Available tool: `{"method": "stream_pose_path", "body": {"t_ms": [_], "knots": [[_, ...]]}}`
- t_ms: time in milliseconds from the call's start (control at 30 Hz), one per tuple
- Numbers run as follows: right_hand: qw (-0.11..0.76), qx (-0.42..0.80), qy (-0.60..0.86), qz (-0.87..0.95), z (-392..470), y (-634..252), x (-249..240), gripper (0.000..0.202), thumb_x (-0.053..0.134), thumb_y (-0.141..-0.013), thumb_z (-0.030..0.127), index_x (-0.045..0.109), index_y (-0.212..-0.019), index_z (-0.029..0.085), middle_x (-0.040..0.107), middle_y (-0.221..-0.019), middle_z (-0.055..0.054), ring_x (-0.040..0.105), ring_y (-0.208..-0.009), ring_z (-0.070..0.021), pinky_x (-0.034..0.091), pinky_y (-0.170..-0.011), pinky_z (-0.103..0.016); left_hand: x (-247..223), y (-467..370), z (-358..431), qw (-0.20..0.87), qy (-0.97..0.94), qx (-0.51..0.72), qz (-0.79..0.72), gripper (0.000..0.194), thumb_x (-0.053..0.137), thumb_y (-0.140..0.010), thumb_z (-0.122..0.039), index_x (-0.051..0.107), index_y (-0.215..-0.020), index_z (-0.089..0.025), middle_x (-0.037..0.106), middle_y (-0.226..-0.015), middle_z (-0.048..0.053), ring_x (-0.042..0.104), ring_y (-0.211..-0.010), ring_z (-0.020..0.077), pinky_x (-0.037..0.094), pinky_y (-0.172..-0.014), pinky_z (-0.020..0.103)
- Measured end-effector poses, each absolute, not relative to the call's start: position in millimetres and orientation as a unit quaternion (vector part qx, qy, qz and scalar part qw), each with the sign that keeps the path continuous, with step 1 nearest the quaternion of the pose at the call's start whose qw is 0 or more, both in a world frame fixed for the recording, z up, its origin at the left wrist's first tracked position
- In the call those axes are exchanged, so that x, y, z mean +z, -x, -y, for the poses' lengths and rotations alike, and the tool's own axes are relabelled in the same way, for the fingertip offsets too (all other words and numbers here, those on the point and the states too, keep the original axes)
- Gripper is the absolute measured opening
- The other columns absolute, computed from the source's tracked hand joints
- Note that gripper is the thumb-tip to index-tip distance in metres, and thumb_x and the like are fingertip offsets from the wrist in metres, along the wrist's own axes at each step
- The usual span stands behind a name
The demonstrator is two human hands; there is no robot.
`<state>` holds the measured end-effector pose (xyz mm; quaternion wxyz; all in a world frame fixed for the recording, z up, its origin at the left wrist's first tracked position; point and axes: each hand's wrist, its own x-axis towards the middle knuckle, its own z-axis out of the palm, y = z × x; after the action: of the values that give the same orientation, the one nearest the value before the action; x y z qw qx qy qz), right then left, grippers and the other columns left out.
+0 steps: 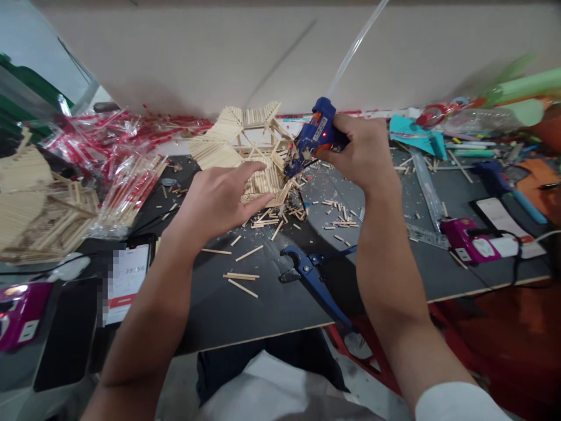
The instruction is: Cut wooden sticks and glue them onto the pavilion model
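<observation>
A blue hot glue gun (pixel 319 133) is in my right hand (pixel 364 147), fingers wrapped round its handle. Its nozzle points down at the right side of a model built of thin wooden sticks (pixel 219 130), and a clear glue stick (pixel 357 44) rises from its back. My left hand (pixel 219 196) is at the model's front, thumb and forefinger spread apart over a panel of sticks. Whether those fingertips press on the panel I cannot tell. Short cut sticks (pixel 268 222) lie just in front of the model.
A blue cutter (pixel 313 278) lies near the table's front edge. Left are a phone (pixel 129 280), wrapped stick bundles (pixel 131 190) and another stick model (pixel 30 199). Right are a clear ruler (pixel 426 190), a purple power adapter (pixel 468 238) and another glue gun (pixel 493 175).
</observation>
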<state>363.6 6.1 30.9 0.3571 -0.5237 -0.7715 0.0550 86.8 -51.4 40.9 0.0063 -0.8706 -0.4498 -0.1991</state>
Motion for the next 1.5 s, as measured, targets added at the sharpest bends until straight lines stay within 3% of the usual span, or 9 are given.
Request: {"method": "stream_pose_path", "body": {"t_ms": [333,667,1167,1500], "knots": [[0.337,0.024,0.52,0.785,-5.9,-364.0,33.2,0.03,0.077,-0.079,0.047,0.056,-0.083,0.026,0.065,-0.078,-0.005,0.063,-0.081,-0.0288,0.052,-0.071,-0.041,42.2,-87.5,53.5,0.01,0.87,-0.182,0.458,0.051,0.062,-0.093,-0.05,0.062,-0.133,-0.018,0.076,-0.087,0.007,0.072,-0.079,0.0211,0.05,-0.075,0.03],[0.323,0.006,0.537,0.779,-6.3,-362.1,34.4,0.026,0.076,-0.08,0.043,0.057,-0.085,0.026,0.067,-0.083,-0.008,0.065,-0.086,-0.0325,0.052,-0.077,-0.045,41.3,-87.6,53.5,0.009,0.873,-0.181,0.452,0.051,0.061,-0.094,-0.051,0.062,-0.132,-0.017,0.075,-0.088,0.008,0.071,-0.079,0.0214,0.051,-0.076,0.031],[0.336,-0.002,0.559,0.758,-11.0,-361.6,32.7,0.033,0.074,-0.08,0.056,0.06,-0.088,0.028,0.07,-0.087,-0.009,0.066,-0.089,-0.0337,0.053,-0.073,-0.044,40.0,-88.7,53.4,0.016,0.875,-0.18,0.45,0.051,0.059,-0.095,-0.052,0.062,-0.133,-0.018,0.075,-0.084,0.007,0.071,-0.077,0.0216,0.05,-0.074,0.031],[0.358,0.005,0.558,0.749,-8.1,-357.1,35.0,0.027,0.076,-0.081,0.049,0.063,-0.093,0.029,0.071,-0.091,-0.008,0.066,-0.089,-0.0326,0.052,-0.076,-0.043,41.3,-89.9,54.2,0.017,0.874,-0.179,0.451,0.052,0.059,-0.094,-0.052,0.063,-0.132,-0.017,0.074,-0.079,0.007,0.071,-0.076,0.0218,0.049,-0.072,0.03]]}}
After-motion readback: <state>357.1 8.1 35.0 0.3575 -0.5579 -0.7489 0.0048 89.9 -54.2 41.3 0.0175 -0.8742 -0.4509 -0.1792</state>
